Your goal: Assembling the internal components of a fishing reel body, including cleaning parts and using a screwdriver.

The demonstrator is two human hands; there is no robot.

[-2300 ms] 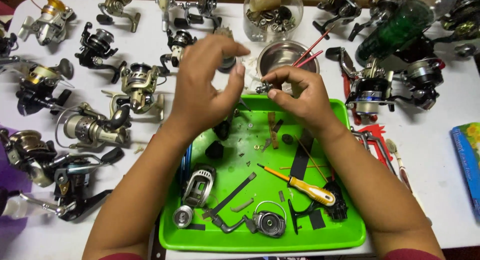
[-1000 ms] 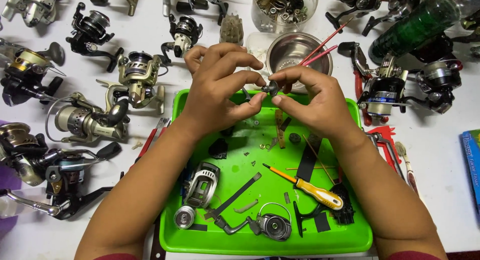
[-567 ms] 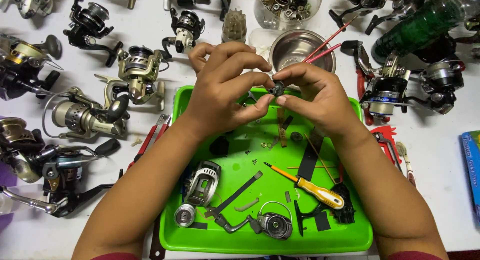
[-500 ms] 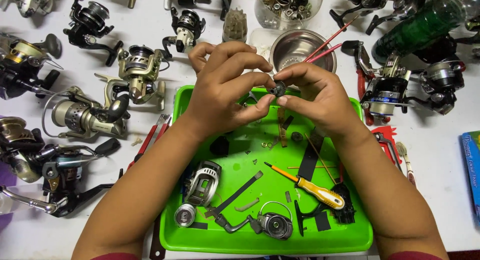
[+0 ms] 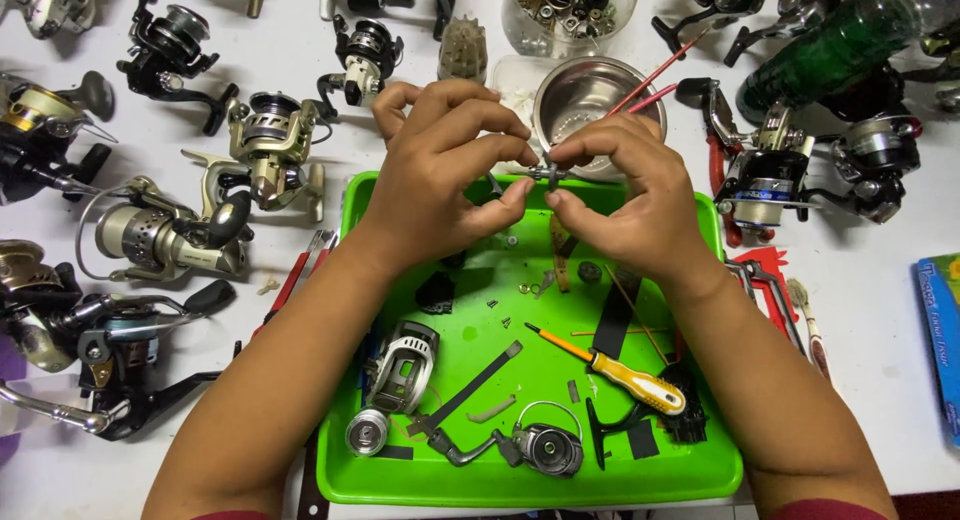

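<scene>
From the head camera, both forearms reach up from the bottom edge and meet above the far end of a green tray (image 5: 345, 380). The left hand (image 5: 440, 170) is curled, knuckles upward, its thumb and forefinger pinched together on a small metal part (image 5: 546, 172); the remaining fingers arch loosely over it. The right hand (image 5: 630, 195) mirrors it, thumb below and forefinger above, nipping the same part from the other side, so the fingertips of both hands almost touch. The part is tiny, dark grey and mostly hidden by the fingers; its exact shape cannot be told. It is held in the air over the tray's far rim, just in front of a steel bowl (image 5: 590, 90). In the tray lie one screwdriver (image 5: 620, 372) with a yellow handle and orange shaft, one silver reel body (image 5: 400, 355), one round spool (image 5: 366, 432), one crank handle (image 5: 470, 405) and one bail wire with its rotor (image 5: 545, 445), along with scattered screws and black pieces. Two red sticks (image 5: 650, 80) lean out of the bowl. Behind it stands one clear jar (image 5: 570, 10) of small parts. One green bottle (image 5: 825, 45) lies at the upper right. On the white table (image 5: 300, 50) to the left at least seven fishing reels (image 5: 165, 235) are spread about, and a few more sit at the right.
</scene>
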